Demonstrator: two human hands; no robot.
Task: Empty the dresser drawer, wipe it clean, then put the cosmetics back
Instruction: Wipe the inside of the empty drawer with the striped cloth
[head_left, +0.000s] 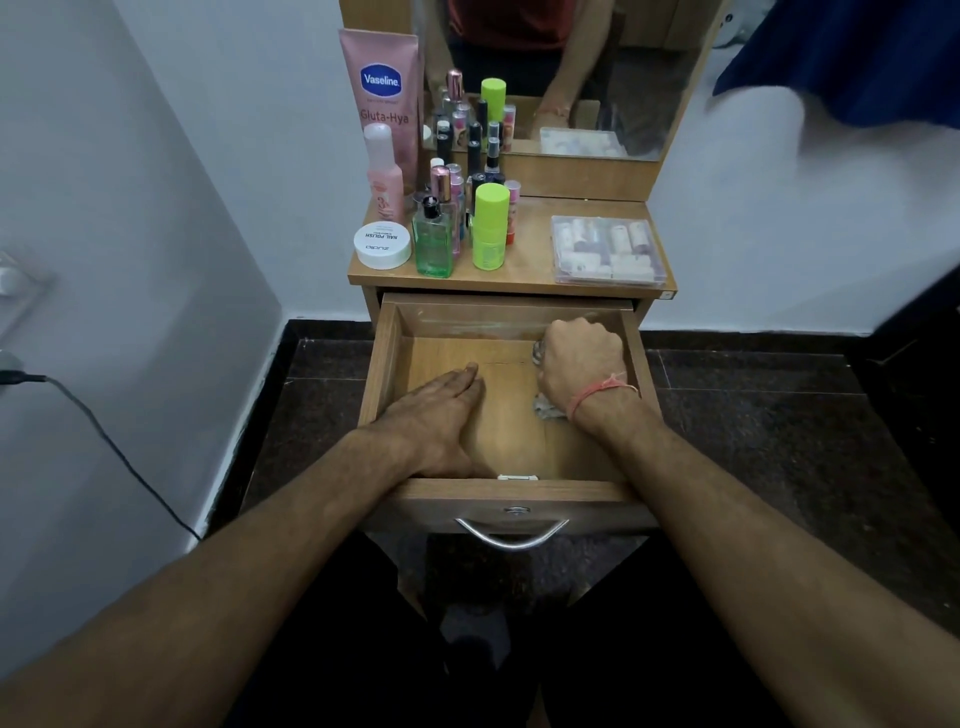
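Open drawer (387, 358): cloth (549, 406) bunched under right hand (581, 364).

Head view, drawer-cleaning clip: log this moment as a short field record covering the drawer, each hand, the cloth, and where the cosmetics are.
drawer: pulled open, no cosmetics inside
left hand: flat, palm down on the drawer floor, holding nothing
right hand: fist closed on the cloth, at the right rear of the drawer
cloth: greyish, bunched, mostly hidden under the fist
cosmetics: on the dresser top; bottles grouped left, clear case right
task stage: wiping; nothing put back yet
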